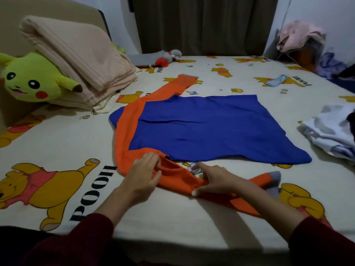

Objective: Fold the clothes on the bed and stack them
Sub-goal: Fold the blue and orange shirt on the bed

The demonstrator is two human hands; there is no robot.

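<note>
Blue and orange knit fabric makes up the long-sleeved top now being folded: a blue body panel lies smoothed flat on the cartoon-bear printed bed sheet, with orange shoulders and orange sleeves ending in grey cuffs. It sits in the middle of the bed, well to the right of the yellow-green plush toy and the folded beige ribbed blanket leaning behind that toy.

Judging by the layout, the step in hand is bringing in the near sleeve. The left hand pinches the orange cloth where the sleeve joins the body, fingers curled onto a small ridge of fabric. The right hand has its thumb and fingers closed on the sleeve further along, with the grey cuff trailing off beyond it. The far sleeve lies stretched away from the top's upper edge, not yet folded.

Next, the near sleeve probably needs lifting and laying across the blue panel, kept flat so no bunching forms at the shoulder; the far sleeve would follow, then the body folded over.

Further right of the top lies a crumpled white garment, apparently awaiting folding, and more loose clothes are heaped beyond it near the wall.
</note>
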